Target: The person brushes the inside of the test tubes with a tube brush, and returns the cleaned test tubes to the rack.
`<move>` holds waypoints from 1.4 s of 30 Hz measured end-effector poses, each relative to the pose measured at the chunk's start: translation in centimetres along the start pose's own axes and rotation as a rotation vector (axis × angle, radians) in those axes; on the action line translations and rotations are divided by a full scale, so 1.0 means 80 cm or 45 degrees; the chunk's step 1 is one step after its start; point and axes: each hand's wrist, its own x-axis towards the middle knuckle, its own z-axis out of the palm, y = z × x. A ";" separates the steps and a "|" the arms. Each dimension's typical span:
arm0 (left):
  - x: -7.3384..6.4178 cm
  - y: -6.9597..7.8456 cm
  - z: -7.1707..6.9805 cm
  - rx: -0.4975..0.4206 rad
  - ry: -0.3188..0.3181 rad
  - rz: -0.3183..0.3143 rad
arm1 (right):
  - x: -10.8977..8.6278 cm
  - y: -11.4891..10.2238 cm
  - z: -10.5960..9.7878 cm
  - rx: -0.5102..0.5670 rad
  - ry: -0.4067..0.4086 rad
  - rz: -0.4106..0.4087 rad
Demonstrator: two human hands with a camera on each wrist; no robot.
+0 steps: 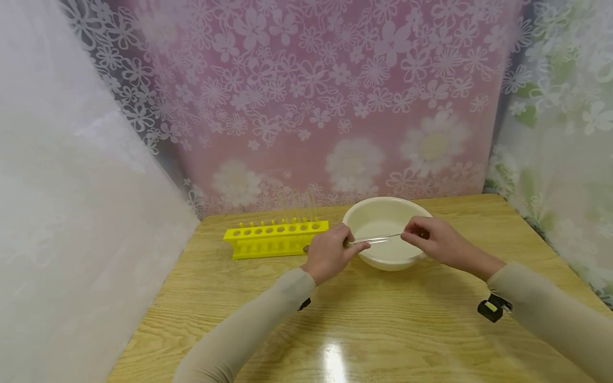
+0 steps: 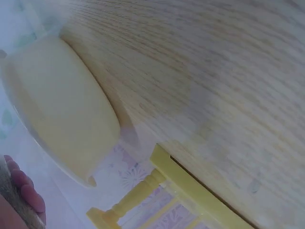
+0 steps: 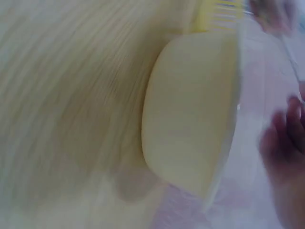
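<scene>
Over the cream basin (image 1: pixel 389 262), my left hand (image 1: pixel 330 252) grips a clear glass test tube (image 1: pixel 378 240) that points to the right. My right hand (image 1: pixel 440 243) pinches a thin rod (image 1: pixel 395 235) that runs into line with the tube's right end. How deep the rod goes inside cannot be told. In the right wrist view the rod (image 3: pixel 289 59) stretches between both hands, above the basin's rim. At the lower left of the left wrist view, the fingers (image 2: pixel 31 195) curl round the tube, whose contents there look brownish and blurred.
A yellow test tube rack (image 1: pixel 268 252) stands left of the basin, partly behind my left hand. Several clear test tubes (image 1: pixel 298 202) stand upright on its back pegs. The wooden table (image 1: pixel 383 330) ends at a pink flowered curtain (image 1: pixel 306 106); pale curtains hang at both sides.
</scene>
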 end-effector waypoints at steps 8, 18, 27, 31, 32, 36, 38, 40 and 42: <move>0.001 -0.002 -0.007 -0.119 -0.064 -0.075 | 0.005 -0.008 0.002 -0.839 0.343 -0.753; -0.002 0.001 -0.008 -0.039 -0.020 -0.015 | -0.002 -0.008 0.001 -0.482 0.133 -0.417; -0.001 0.006 -0.008 0.061 0.003 0.036 | -0.002 -0.003 -0.003 0.571 -0.177 0.409; -0.001 0.005 -0.008 0.078 0.005 0.043 | 0.000 -0.002 0.001 0.600 -0.160 0.493; 0.000 0.004 -0.008 0.067 -0.002 0.036 | 0.000 -0.002 0.002 0.507 -0.128 0.437; 0.002 0.000 -0.008 -0.005 -0.054 -0.034 | -0.002 -0.005 0.007 -0.110 0.071 -0.011; 0.003 -0.002 -0.008 -0.036 -0.078 -0.069 | -0.003 -0.006 0.008 -0.417 0.178 -0.260; 0.004 -0.003 -0.008 -0.042 -0.098 -0.078 | -0.002 -0.005 0.009 -0.630 0.247 -0.466; 0.005 -0.003 -0.009 -0.041 -0.120 -0.069 | -0.002 -0.005 0.008 -0.743 0.278 -0.613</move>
